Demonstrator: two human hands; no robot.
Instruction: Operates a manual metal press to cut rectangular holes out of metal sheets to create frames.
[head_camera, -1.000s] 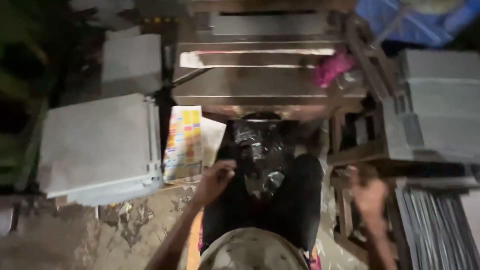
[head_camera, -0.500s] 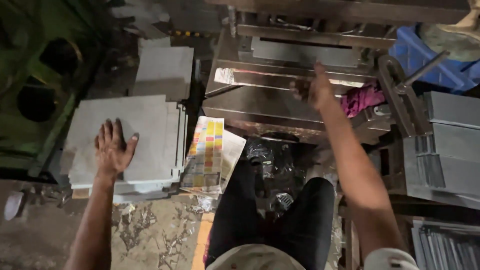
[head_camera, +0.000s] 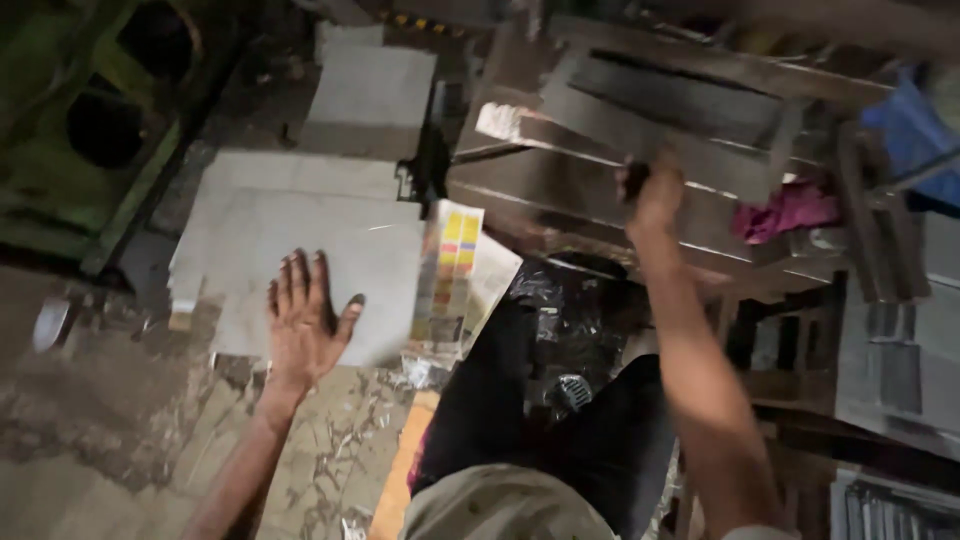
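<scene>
Right hand (head_camera: 655, 195) blurred on metal press (head_camera: 600, 190); grasp unclear.

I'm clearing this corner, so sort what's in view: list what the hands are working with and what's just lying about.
In hand:
left hand flat on the stack of grey sheets
right hand up on the metal machine bed

Lying about:
colour-printed paper
pink rag
blue bin
second stack of sheets
</scene>
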